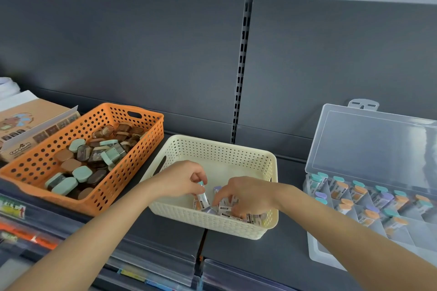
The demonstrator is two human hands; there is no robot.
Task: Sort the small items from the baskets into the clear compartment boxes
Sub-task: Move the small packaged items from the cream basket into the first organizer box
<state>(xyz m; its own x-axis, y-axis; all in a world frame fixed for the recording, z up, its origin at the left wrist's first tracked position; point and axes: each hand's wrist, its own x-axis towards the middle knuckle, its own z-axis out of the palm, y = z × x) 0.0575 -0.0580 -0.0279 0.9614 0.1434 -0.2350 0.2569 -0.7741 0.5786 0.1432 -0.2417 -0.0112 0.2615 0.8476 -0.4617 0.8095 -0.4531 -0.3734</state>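
Both hands are inside the cream basket (222, 146), which sits on the dark shelf (283, 241).

Left hand (182, 179): thumb and fingers (197, 176) pinch a teal-capped item (203, 192) by its cap end. Its body hangs tilted below the fingers, and its lower end is down among the small boxed items (227, 207) on the basket floor.

Right hand (246, 194): fingers point down and are curled into the same heap, touching the items. Cannot tell whether they grip any of them.

The heap lies directly under and between the two sets of fingers, against the basket's near wall.

Left of the left-hand fingers, just beside the cream basket: orange basket (142, 130) holding flat brown and mint pieces (82, 163). A printed cardboard box (26, 123) lies beyond it.

Right of the right-hand fingers, apart from the cream basket: clear compartment box (316, 250), its lid (369, 144) raised. Capped items (340, 190) in orange, teal and purple stand in its far compartments.
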